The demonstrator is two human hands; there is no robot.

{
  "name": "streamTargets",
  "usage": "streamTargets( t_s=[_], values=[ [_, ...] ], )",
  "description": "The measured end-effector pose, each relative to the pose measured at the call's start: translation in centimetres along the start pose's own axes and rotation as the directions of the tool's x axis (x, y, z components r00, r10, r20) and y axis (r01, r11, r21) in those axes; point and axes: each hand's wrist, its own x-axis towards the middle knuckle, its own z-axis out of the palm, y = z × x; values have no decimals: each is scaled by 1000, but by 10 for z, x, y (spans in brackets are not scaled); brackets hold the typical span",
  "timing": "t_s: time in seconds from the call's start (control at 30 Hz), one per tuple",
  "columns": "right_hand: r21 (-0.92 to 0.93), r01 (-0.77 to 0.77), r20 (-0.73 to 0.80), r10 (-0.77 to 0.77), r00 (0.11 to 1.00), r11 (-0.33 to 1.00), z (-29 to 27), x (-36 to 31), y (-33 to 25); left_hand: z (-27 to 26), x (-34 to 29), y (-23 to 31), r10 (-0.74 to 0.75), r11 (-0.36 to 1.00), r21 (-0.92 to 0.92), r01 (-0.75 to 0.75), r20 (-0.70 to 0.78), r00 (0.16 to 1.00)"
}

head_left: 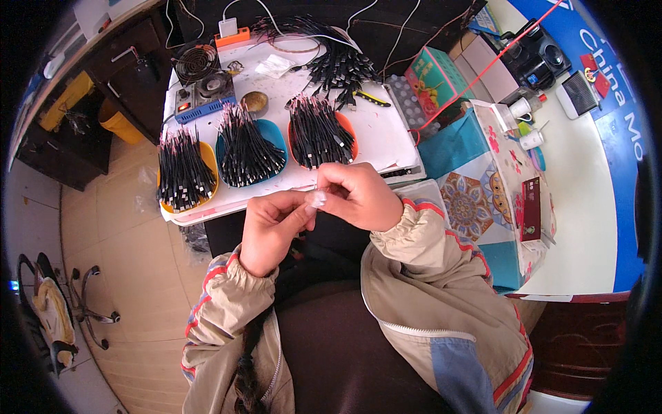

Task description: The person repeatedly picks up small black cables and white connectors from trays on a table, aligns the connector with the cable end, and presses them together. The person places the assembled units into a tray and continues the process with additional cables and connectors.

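My left hand [271, 224] and my right hand [362, 196] meet in front of my body, near the table's front edge. Both are closed, thumbs against fingers, pinching a small whitish, translucent piece [317, 199] between them. It is too small to name exactly. Just beyond my hands, short black cables with pale plugs [318, 134] fill an orange tray [352, 131]. More such cables [252, 148] lie in a blue tray [277, 131], and another bunch [185, 172] in a yellow tray [212, 164] at the left.
Behind the trays stand a blue-fronted device with a red switch [207, 96], a small fan [196, 63] and a round brown dish [255, 103]. A large cable heap [338, 65], a yellow-black hand tool [372, 99] and an orange power strip [233, 37] are farther back. A patterned box [476, 200] stands right.
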Motion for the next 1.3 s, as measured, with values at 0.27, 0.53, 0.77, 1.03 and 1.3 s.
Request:
streamTargets(
  t_s=[0.27,0.53,0.77,1.03,1.3],
  values=[
    [163,77,-273,-30,962,984,31,-10,10,5,-7,2,-66,987,-143,69,27,997],
    [366,-39,-389,191,902,930,-19,-29,16,-9,-23,7,-157,962,-220,162,42,987],
    [-303,384,-21,-409,912,872,-16,-25,-15,-15,-18,6,-194,920,-291,261,240,951],
    [-270,478,86,-473,877,836,-14,-11,-18,-16,-14,16,-232,949,-153,277,258,938],
    [668,-401,259,310,915,626,2,-28,-3,1,-17,9,606,271,733,-623,373,703]
  ],
)
